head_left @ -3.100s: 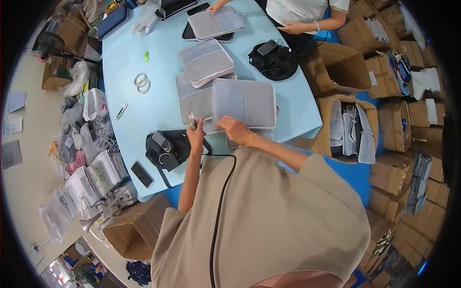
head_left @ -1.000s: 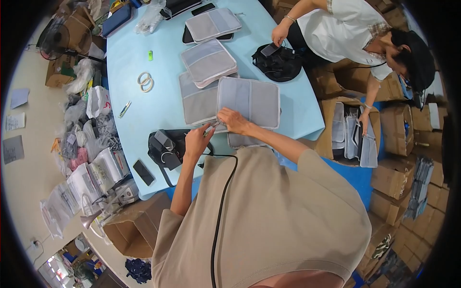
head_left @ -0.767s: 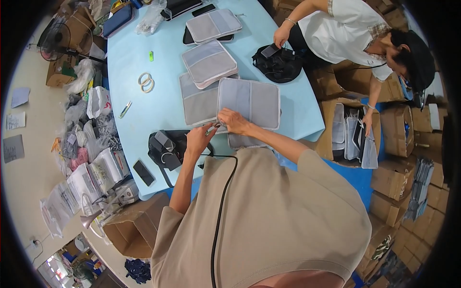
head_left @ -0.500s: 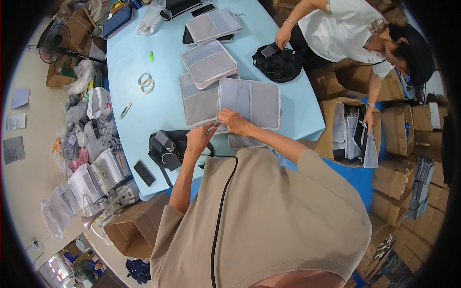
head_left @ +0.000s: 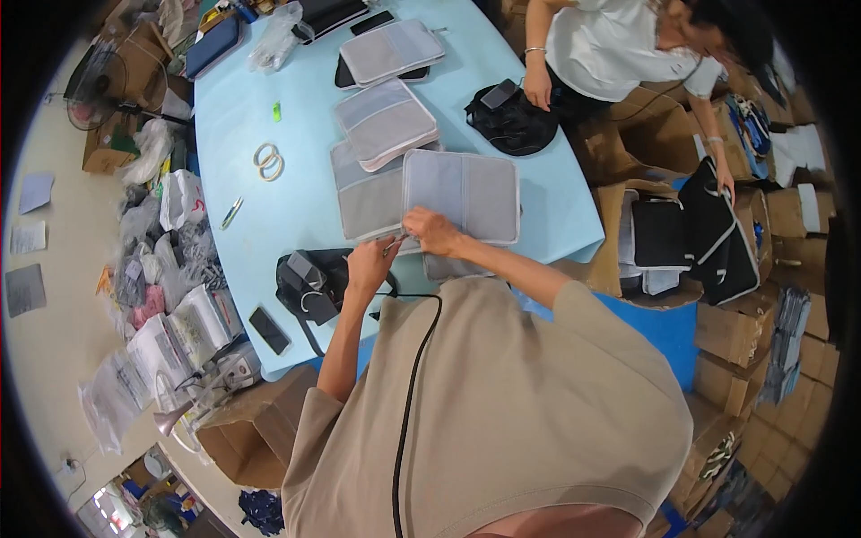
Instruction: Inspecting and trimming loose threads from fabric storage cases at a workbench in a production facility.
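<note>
A grey fabric zip case (head_left: 480, 193) with a pale trim lies on the pile nearest me. My right hand (head_left: 432, 231) is closed on its lower left corner. Just left of that corner, my left hand (head_left: 369, 262) pinches something small and thin, too small to name. The fingertips of both hands are close together at the case's edge. Under and beyond this case lie more grey cases, one flat to the left (head_left: 368, 202) and another tilted (head_left: 387, 124). Farther back, a grey case (head_left: 392, 52) rests on a black one.
On the pale blue table (head_left: 314, 206) lie tape rings (head_left: 268, 162), a cutter (head_left: 231, 212), a phone (head_left: 269, 330) and a black bag with devices (head_left: 309, 282). Another black bag (head_left: 513, 117) is near a co-worker (head_left: 610, 54). Cardboard boxes (head_left: 610, 247) stand at the right.
My hands stay at the case's corner with little movement. The co-worker has lifted black cases up from the box at the right, and their other hand has let go of the device on the black bag.
</note>
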{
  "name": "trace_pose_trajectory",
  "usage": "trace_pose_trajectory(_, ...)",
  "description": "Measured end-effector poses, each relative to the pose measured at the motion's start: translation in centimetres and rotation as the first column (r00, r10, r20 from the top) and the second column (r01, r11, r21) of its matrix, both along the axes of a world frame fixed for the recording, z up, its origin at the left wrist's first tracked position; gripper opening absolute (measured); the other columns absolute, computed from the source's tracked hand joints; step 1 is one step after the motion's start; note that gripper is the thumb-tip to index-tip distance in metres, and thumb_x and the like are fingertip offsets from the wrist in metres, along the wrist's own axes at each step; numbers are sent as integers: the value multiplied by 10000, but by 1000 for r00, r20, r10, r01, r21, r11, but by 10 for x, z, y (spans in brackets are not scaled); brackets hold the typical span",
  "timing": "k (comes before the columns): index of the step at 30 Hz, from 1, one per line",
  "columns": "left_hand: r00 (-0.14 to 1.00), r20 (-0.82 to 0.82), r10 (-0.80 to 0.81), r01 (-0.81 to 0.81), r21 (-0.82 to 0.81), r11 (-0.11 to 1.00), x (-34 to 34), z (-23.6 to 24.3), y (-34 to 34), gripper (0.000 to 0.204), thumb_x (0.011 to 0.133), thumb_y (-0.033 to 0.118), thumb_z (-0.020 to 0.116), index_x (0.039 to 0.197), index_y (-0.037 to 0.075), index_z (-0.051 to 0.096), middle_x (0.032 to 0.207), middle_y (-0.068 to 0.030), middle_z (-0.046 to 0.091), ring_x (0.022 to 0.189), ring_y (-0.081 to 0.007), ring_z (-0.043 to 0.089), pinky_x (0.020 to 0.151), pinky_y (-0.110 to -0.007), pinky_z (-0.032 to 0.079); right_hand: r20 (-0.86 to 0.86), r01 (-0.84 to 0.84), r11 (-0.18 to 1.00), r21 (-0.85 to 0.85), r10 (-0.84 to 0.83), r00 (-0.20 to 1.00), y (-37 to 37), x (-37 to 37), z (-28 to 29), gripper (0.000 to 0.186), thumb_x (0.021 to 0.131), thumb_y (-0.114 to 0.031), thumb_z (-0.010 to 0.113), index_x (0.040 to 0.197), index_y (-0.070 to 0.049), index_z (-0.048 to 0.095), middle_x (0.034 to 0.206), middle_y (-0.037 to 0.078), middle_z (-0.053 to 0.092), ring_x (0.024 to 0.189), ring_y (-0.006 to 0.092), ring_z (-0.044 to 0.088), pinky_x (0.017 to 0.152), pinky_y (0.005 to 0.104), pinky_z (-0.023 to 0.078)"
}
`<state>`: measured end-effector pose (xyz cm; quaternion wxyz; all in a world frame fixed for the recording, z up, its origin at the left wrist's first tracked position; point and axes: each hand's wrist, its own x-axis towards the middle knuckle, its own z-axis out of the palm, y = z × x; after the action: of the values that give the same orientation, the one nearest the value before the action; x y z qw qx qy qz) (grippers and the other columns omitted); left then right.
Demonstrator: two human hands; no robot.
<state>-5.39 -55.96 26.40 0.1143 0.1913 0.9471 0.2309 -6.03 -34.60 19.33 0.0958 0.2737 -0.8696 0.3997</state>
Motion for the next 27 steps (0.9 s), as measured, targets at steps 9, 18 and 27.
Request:
trace_pose_trajectory(9, 894, 276, 352, -441, 413, 797, 5, -46, -9, 492, 1075, 415, 580, 1160, -43, 738, 722, -70, 670, 587, -156, 588, 565, -320, 470, 161, 640, 767, -37, -628, 761, 72, 38, 18, 160, 773, 76, 591, 854, -25, 497, 886, 165, 568, 915, 386, 573, 767, 484, 468)
trace_pose_trajectory(18, 585, 766, 266, -786, 455, 419, -7, -67, 37, 444, 987, 453, 712, 1153, 42, 691, 636, 81, 402, 520, -43, 387, 479, -241, 338, 538, 911, 369, 186, -814, 220, 182, 71, -44, 483, 846, -124, 764, 1276, -22, 571, 1002, 133, 685, 971, 308, 664, 900, 443, 527)
trace_pose_trajectory(27, 535, 797, 279, -843, 483, 238, 0, -72, 14, 151, 954, 201, 786, 947, 100, 673, 653, 90, 460, 533, -40, 403, 484, -253, 335, 780, 875, 476, -83, -515, 355, 153, 75, 7, 422, 811, 61, 734, 1214, -10, 628, 1038, 77, 679, 893, 178, 663, 792, 334, 571)
